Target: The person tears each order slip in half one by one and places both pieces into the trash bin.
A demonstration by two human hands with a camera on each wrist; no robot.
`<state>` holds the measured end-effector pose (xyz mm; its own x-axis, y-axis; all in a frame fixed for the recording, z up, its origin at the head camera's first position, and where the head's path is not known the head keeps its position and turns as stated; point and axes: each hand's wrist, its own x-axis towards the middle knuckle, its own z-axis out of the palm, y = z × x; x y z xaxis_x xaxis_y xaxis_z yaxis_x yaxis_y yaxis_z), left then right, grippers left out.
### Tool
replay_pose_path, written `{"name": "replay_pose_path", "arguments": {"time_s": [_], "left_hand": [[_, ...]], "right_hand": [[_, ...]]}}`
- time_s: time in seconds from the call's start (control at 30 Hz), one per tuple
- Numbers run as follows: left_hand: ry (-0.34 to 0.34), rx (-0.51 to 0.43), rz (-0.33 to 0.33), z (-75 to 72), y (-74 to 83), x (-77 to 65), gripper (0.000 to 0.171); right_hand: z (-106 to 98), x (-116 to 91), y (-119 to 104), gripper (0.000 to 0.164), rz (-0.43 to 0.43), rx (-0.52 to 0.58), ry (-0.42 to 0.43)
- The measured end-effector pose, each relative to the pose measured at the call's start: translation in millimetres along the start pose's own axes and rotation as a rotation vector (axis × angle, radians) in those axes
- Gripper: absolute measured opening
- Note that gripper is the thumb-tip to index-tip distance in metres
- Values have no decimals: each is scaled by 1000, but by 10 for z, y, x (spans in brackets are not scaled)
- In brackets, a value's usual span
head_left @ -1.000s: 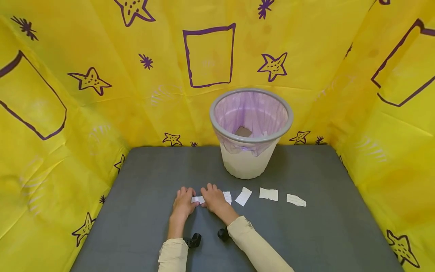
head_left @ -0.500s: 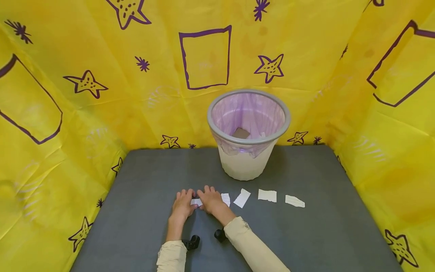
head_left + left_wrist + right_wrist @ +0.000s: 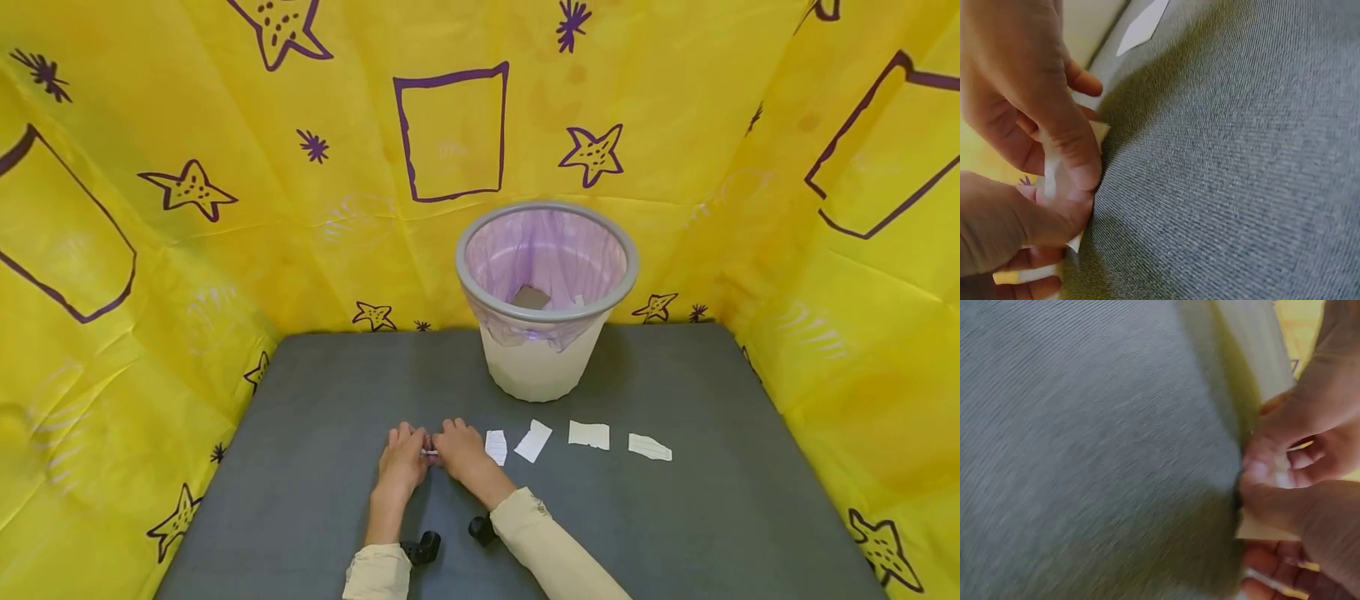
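Observation:
Both hands pinch one small white piece of paper (image 3: 1052, 175) low over the grey table. My left hand (image 3: 402, 460) has its thumb and fingers on the left end of the paper. From the other side, my right hand (image 3: 461, 450) grips it, the two thumbs meeting tip to tip in the left wrist view. A corner of the paper (image 3: 1266, 531) sticks out below the thumb in the right wrist view. Fingers hide most of the rest. Just right of the hands lies a lined paper scrap (image 3: 496, 447) with torn edges.
Farther right, several torn scraps lie in a row, among them a tilted one (image 3: 533, 442) and a pointed one (image 3: 649, 447). Behind them stands a white bin (image 3: 542, 367) with a purple liner, holding a brown piece (image 3: 531, 297). Yellow cloth walls (image 3: 337, 250) enclose the table.
The hands have drawn together, and the paper between them has turned from flat-facing to nearly edge-on in the head view. The nearest scrap is now fully uncovered by my right hand.

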<state>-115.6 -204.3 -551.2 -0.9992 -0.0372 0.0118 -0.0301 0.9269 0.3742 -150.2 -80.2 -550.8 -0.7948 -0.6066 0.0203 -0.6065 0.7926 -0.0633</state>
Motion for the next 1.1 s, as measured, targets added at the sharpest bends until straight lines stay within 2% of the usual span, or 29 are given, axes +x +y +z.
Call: {"name": "replay_pose_path", "arguments": {"time_s": [0.1,0.23,0.37,0.43,0.5,0.63,0.73,0.9,1.0,1.1], "left_hand": [[95,-14,65,-26,7,-15,18],[259,-161,193,-108,155,23,9],[394,-306,392,-361,411,126,6],[437,-351,490,-526,569,175,10],[473,-391,577,-702,742,222,13],[499,-451,673,-1063,1086,317,15],[489,-479,725,-1318,1284,385,12],[460,-529,776,-1626,1512,476,10],[446,-580,774,-1726,1606,499,9],[435,-634,753,-1759,1667,500,9]], "right_hand": [[-21,-53,70,3,-39,51,111],[-249,-158,354,4,-67,130,214],[-669,-277,679,11,-149,306,303],[-892,-353,804,10,-220,406,378],[-1116,-421,890,9,-270,461,475],[-1559,-526,1004,7,-296,476,620],[-1865,-576,1066,6,-315,486,659],[-2238,-593,1196,5,-342,543,670],[-2371,-598,1274,7,-332,634,644],[-2430,-624,1323,9,-297,745,588]]}}
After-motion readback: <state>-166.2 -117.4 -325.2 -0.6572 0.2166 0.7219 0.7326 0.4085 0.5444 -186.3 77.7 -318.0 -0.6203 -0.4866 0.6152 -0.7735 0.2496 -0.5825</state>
